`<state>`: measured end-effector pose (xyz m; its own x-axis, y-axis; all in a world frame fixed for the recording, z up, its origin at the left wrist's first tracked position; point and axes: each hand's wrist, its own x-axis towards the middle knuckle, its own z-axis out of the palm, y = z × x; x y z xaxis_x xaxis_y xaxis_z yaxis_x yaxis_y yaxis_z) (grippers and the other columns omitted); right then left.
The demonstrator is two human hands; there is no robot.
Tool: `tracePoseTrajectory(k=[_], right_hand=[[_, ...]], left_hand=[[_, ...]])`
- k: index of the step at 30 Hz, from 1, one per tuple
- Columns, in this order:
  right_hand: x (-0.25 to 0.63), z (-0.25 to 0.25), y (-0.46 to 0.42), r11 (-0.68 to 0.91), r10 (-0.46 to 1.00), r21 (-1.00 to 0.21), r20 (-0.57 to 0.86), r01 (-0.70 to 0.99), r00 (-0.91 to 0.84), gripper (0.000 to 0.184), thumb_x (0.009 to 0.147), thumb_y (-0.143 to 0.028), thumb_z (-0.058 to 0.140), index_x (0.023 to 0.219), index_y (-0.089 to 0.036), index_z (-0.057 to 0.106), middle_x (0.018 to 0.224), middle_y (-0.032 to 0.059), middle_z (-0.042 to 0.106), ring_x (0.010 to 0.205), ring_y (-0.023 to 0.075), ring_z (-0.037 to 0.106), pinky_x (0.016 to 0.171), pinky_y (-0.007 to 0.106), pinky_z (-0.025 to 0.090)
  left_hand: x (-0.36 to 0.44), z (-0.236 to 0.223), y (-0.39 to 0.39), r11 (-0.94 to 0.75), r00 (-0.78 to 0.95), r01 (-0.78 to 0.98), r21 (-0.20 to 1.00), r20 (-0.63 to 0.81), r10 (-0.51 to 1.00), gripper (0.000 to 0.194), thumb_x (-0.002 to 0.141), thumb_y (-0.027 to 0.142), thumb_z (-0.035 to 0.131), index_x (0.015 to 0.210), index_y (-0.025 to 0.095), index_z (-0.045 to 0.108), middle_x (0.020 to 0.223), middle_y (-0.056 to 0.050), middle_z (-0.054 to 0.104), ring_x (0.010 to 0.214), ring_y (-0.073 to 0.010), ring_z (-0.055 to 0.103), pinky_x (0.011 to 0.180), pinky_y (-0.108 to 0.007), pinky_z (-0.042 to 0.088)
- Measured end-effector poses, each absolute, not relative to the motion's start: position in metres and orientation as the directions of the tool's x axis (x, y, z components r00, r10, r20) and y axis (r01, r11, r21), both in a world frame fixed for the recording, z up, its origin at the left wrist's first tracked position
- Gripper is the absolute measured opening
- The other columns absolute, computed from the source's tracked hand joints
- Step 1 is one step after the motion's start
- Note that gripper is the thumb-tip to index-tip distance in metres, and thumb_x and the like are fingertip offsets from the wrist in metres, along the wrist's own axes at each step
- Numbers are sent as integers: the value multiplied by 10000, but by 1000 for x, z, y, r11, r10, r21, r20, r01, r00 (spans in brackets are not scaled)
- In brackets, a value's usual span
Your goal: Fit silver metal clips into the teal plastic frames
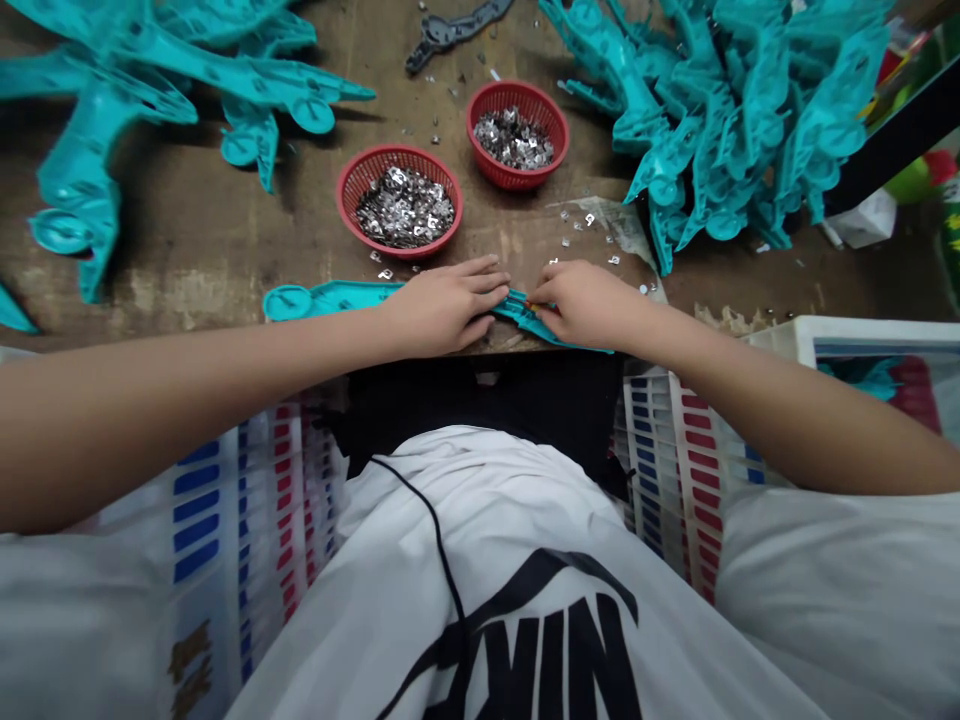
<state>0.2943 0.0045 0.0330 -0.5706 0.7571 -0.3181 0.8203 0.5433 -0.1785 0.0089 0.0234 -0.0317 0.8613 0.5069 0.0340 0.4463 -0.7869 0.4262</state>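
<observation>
**Left hand [446, 308] flat, right hand [596, 305] pinched, over one turquoise plastic part [337, 298]**

The worker's left hand lies palm down across the middle of the part, its fingers stretched out nearly straight and a little apart, resting on the plastic rather than wrapped around it. The right hand is curled, with thumb and fingertips drawn together at the narrower end of the part. A small orange-brown item [531, 305] shows at those fingertips and appears to be pinched there; it is too small and too covered to identify.

The part lies lengthwise along the front edge of a worn brown table [225, 240]. Its round disc end sits out to the left of the left hand, and its slim end passes under the right hand to the table edge.

Just beyond the hands, loose metal clips [385, 273] are scattered on the wood, some in front of the nearer red bowl [345, 190], others to the right. That bowl holds a heap of similar shiny clips. Slightly farther back and to the right stands a second red bowl [517, 180], also with metal pieces inside.

Beyond these, turquoise parts lie in a left pile [142, 60] and a denser right pile [720, 170]. Between the piles, at the far side, rests a dark grey piece [450, 32] with a forked end.
</observation>
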Motion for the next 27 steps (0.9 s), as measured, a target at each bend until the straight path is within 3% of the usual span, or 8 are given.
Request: tracePoseTrajectory(k=[4, 7, 9, 13, 15, 18, 21, 27], right_hand=[[282, 35, -8, 557, 770, -48, -343, 829, -538, 294, 1190, -126, 712, 1197, -129, 1006, 1176, 223, 872, 944, 323, 760, 826, 437, 442], [275, 37, -15, 559, 781, 34, -357, 828, -512, 330, 1195, -93, 672, 1259, -75, 995, 1169, 257, 869, 943, 331, 785, 819, 437, 441], [276, 40, -12, 552, 772, 20, -390, 834, -502, 357, 1214, -138, 666, 1321, -81, 1002, 1206, 263, 891, 1003, 352, 823, 851, 430, 474], [295, 47, 8, 520, 764, -98, -391, 849, -513, 347, 1144, -191, 712, 1299, -139, 1018, 1185, 200, 946, 1061, 355, 852, 896, 407, 520], [306, 47, 16, 457, 825, -175, -282, 872, -489, 305, 1094, -189, 736, 1241, -139, 999, 1107, 171, 942, 999, 334, 842, 879, 396, 525], [315, 42, 19, 368, 903, -394, -64, 842, -424, 213, 1032, -217, 812, 1196, -165, 939, 1026, 116, 915, 921, 298, 824, 883, 375, 569], [311, 31, 12, 375, 910, -559, 69, 739, -410, 134, 1002, -279, 865, 1113, -205, 861, 1006, 81, 888, 920, 289, 826, 916, 381, 620], [299, 17, 6, 417, 889, -617, 123, 667, -442, 125, 1025, -311, 846, 1106, -231, 795, 1009, 74, 869, 960, 303, 838, 955, 418, 671]], left_hand=[[11, -33, 26, -798, 865, 437, 415, 51, 500, 558, 1250, 275, 572, 1687, 71, 853, 1972, -254, 653, 1998, -489, 404, 1631, -704, 425], [13, -32, 24, -786, 857, 458, 415, 28, 514, 535, 1249, 268, 585, 1671, 90, 862, 1868, -255, 754, 1895, -460, 594, 1583, -656, 518], [13, -33, 22, -764, 840, 480, 432, 24, 542, 522, 1238, 263, 611, 1673, 135, 868, 1830, -220, 794, 1796, -421, 716, 1538, -601, 583], [13, -39, 19, -713, 793, 515, 476, 51, 607, 527, 1199, 211, 653, 1681, 118, 846, 1816, -228, 804, 1745, -392, 764, 1501, -554, 617], [12, -41, 18, -712, 784, 517, 475, 71, 616, 567, 1186, 189, 671, 1730, 101, 806, 1781, -243, 822, 1723, -394, 779, 1472, -545, 638], [12, -43, 19, -751, 811, 483, 450, 96, 578, 636, 1185, 166, 672, 1814, 157, 769, 1802, -222, 807, 1681, -399, 806, 1425, -549, 669], [12, -44, 21, -762, 825, 465, 450, 94, 558, 571, 1192, 165, 656, 1730, 172, 846, 1795, -216, 807, 1619, -406, 842, 1405, -560, 685], [13, -43, 26, -735, 819, 456, 502, 86, 567, 487, 1212, 204, 624, 1601, 183, 917, 1700, -204, 848, 1494, -397, 894, 1333, -546, 726]])
